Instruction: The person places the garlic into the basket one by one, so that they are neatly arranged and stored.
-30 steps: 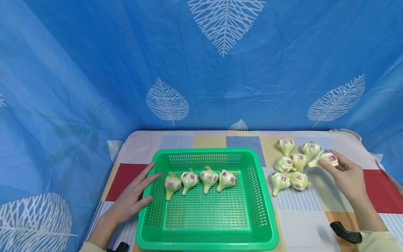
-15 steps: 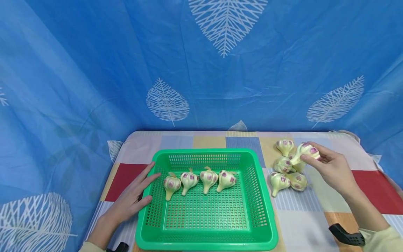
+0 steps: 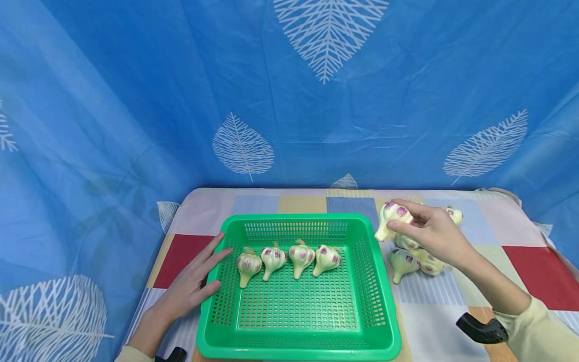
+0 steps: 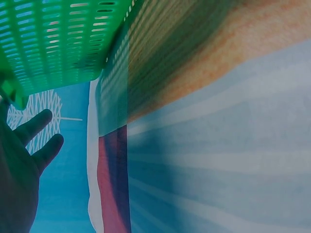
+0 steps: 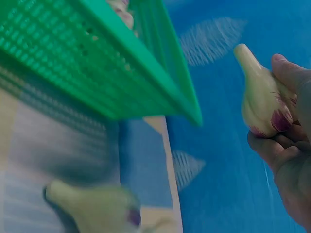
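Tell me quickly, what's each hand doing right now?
Left hand: open, at the rim of the green basket.
Right hand: closed, holding a garlic bulb.

Holds a garlic bulb [image 3: 392, 219] between right hand [image 3: 430, 230] fingers, with a green basket [image 3: 298, 354] beneath left hand [image 3: 192, 280] fingers.

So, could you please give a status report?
Right hand holding garlic bulb. Left hand at left rim of green basket. Basket wall between held bulb and four bulbs inside.

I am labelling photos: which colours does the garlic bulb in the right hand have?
The bulb is pale cream with purple patches, clearest in right wrist view.
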The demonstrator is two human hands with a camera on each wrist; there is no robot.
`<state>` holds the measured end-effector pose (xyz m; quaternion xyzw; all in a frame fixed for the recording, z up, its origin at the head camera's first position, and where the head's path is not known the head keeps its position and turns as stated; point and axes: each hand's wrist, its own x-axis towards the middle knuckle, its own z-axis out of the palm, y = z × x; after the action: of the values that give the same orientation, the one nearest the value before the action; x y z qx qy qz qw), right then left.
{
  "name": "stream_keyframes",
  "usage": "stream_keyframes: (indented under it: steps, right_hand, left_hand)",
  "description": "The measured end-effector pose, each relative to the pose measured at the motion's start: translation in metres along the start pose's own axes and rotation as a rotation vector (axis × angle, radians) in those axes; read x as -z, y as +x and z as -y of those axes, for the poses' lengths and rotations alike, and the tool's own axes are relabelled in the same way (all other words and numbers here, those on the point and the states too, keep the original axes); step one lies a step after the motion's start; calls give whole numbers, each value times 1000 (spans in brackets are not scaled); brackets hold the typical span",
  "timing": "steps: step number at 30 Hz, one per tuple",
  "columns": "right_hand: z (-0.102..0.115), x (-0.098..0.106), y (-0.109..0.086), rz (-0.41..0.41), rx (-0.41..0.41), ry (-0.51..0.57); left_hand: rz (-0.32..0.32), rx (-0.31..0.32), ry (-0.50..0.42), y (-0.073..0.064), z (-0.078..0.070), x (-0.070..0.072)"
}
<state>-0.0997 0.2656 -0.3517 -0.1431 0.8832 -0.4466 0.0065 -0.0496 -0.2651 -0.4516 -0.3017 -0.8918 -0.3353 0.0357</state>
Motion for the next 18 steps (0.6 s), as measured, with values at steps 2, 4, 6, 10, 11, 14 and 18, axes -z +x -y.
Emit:
stream_keyframes:
  steps: [2,4,6,10,11,14,18]
  right_hand:
    - [8,-7,4,37,10,2]
    - [15,-15,8,77,11,-1]
    - [21,-22,13,110,22,-22]
    - [30,-38,22,170,76,-72]
    - [32,-42,24,184,95,-78]
    - [38,-54,29,247,144,-49]
    - [50,-72,36,349,181,-11]
  left_hand:
    - [-1,1,0,1,0,0]
    - [1,2,1,1,-1,0]
    - [3,1,2,1,0,0]
    - [5,0,7,1,1,1]
    - [5,0,8,1,1,1]
    - [6,-1,10,1,1,1]
    - [9,2,4,0,2,1]
